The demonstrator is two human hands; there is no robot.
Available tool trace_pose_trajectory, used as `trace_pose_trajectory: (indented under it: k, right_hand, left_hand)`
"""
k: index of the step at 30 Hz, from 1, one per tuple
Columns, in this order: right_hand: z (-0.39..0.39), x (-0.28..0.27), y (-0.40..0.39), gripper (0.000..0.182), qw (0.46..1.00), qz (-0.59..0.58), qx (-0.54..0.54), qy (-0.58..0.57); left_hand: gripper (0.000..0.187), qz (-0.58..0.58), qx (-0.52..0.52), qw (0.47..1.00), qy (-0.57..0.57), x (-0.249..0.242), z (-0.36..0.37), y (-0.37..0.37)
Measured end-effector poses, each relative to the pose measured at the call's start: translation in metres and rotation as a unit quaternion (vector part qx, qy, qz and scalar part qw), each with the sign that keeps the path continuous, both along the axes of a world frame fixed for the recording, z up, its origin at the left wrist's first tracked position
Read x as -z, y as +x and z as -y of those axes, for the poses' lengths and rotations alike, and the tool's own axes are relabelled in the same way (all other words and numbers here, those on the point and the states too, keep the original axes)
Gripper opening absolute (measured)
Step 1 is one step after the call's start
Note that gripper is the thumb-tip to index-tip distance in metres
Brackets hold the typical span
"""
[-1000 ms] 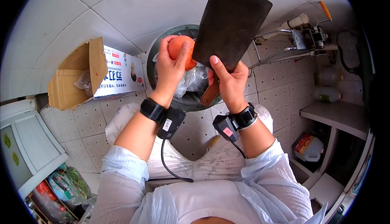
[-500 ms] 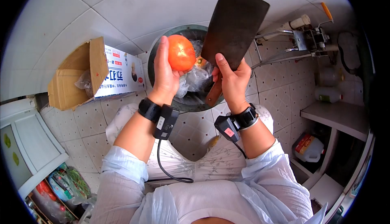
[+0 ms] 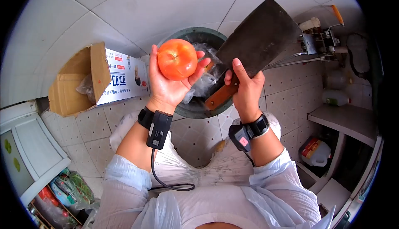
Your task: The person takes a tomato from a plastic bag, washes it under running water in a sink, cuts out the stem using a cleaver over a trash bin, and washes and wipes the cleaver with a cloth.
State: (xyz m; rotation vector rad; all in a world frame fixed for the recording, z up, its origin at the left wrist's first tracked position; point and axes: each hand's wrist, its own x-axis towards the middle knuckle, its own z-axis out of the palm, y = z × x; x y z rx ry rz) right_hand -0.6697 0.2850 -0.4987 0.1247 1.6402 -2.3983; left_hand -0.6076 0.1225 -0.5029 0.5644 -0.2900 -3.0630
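A large orange-red tomato (image 3: 177, 59) rests in my left hand (image 3: 167, 88), palm up, with the fingers curled around its sides. In my right hand (image 3: 248, 88) is a cleaver, gripped by its brown wooden handle (image 3: 222, 95) with the thumb lying along the base of the blade. The broad dark cleaver blade (image 3: 262, 38) points up and to the right. Beneath both hands stands a round green bin (image 3: 192, 114) holding crumpled clear plastic bags (image 3: 202, 85). Something orange in the bin is partly hidden by the blade and bags.
An open cardboard box (image 3: 99, 69) lies on the tiled floor to the left. A metal frame with an orange handle (image 3: 337, 14) stands at the right by the wall. Lower right, a shelf (image 3: 345, 119) has a plastic jug (image 3: 316, 152) below it. Packaged goods (image 3: 62, 191) fill the lower left.
My left hand has turned palm up, rolling the tomato to show another side. The cleaver has tilted further right and moved slightly right with my right hand.
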Motion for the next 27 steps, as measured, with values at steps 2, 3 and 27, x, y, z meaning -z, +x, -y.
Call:
trace_pose_trajectory:
  k: [2,3,27]
  right_hand:
    - [-0.002,0.001,-0.002,0.009,0.999,0.019,-0.027,-0.004]
    - [-0.002,0.001,-0.001,0.009,0.999,0.02,-0.026,-0.005]
    - [-0.051,-0.065,0.058,0.011,0.983,0.153,0.007,0.099]
  left_hand:
    - [0.071,-0.012,-0.007,1.0,0.016,-0.001,-0.005,0.0]
    - [0.072,-0.028,-0.011,0.999,0.03,-0.002,-0.006,-0.001]
    - [0.073,0.086,0.003,0.994,0.066,-0.038,-0.026,0.007]
